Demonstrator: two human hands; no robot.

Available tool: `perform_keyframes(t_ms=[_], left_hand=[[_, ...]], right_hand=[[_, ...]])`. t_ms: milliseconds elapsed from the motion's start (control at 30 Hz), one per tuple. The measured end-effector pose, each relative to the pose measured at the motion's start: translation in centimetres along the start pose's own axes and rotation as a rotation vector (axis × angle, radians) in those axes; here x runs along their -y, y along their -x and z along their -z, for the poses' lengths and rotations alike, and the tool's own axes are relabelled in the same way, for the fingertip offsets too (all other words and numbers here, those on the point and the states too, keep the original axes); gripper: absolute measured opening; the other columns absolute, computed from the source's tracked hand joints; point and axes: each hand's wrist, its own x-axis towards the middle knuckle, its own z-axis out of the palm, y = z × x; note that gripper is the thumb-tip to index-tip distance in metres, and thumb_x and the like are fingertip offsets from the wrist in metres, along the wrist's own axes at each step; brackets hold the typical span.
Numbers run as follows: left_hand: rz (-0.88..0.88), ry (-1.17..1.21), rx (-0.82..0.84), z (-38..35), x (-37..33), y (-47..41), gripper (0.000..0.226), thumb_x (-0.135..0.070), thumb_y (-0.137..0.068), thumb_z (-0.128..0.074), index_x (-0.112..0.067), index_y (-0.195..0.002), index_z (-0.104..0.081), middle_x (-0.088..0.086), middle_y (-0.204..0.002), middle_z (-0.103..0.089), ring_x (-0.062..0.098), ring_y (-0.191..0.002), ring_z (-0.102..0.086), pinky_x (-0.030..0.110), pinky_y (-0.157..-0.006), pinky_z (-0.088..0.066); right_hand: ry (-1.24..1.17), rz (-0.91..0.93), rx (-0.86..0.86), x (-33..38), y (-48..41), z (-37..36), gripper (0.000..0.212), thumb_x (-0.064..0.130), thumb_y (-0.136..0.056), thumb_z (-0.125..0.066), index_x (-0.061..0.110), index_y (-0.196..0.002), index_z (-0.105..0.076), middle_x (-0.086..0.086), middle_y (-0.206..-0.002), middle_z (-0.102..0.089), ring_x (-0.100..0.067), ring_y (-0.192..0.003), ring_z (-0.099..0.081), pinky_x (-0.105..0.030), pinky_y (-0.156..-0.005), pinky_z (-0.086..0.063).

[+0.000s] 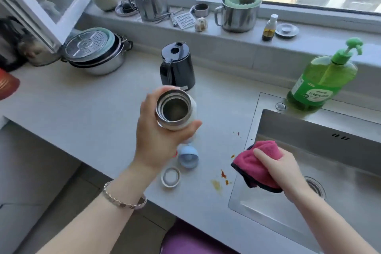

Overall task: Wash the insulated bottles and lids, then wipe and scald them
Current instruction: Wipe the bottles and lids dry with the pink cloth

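My left hand [158, 140] grips a white insulated bottle [175, 109] above the counter, its open steel mouth facing up at me. Under that hand, a pale blue lid [188, 156] lies on the counter, and a round white lid part [170, 177] sits just in front of it. My right hand [282, 169] holds a bunched pink cloth [257, 163] with a dark trim over the left rim of the steel sink [309, 136].
A black electric kettle [177, 67] stands behind the bottle. A green dish soap pump bottle [323, 80] stands by the sink's back corner. Orange stains [223, 177] spot the counter near the sink. Stacked pots [94, 51] sit at the left; steel pots line the windowsill.
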Motion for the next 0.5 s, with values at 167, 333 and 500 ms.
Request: perform_keyframes(t_ms=[167, 333, 500], left_hand=[[0.049, -0.262, -0.176, 7.1, 7.2, -2.3, 0.064, -0.033, -0.057, -0.081, -0.024, -0.113, -0.051, -0.020, -0.108, -0.054, 0.021, -0.107, -0.053, 0.029, -0.094, -0.041], [0.236, -0.344, -0.092, 9.1, 15.3, -4.6, 0.063, -0.010, -0.058, -0.087, -0.010, -0.113, -0.056, 0.003, -0.110, -0.058, 0.024, -0.107, -0.052, 0.025, -0.091, -0.038], [0.307, -0.237, 0.085, 7.1, 20.6, -8.2, 0.060, -0.015, -0.060, -0.087, -0.017, -0.111, -0.054, -0.004, -0.107, -0.061, 0.019, -0.102, -0.056, 0.029, -0.090, -0.044]], right_hand=[[0.092, 0.011, 0.026, 2.1, -0.5, -2.3, 0.015, 0.008, -0.085, -0.060, 0.016, -0.073, -0.063, 0.003, -0.068, -0.065, -0.010, -0.063, -0.058, -0.022, -0.057, -0.042], [0.098, -0.040, -0.054, 2.5, -1.4, -5.8, 0.016, 0.007, -0.086, -0.059, 0.016, -0.074, -0.064, -0.001, -0.075, -0.066, -0.021, -0.077, -0.059, -0.025, -0.067, -0.043], [0.069, -0.116, -0.157, 3.0, -1.5, -9.2, 0.010, 0.010, -0.087, -0.058, 0.014, -0.080, -0.064, -0.006, -0.079, -0.067, -0.019, -0.074, -0.060, -0.021, -0.059, -0.044]])
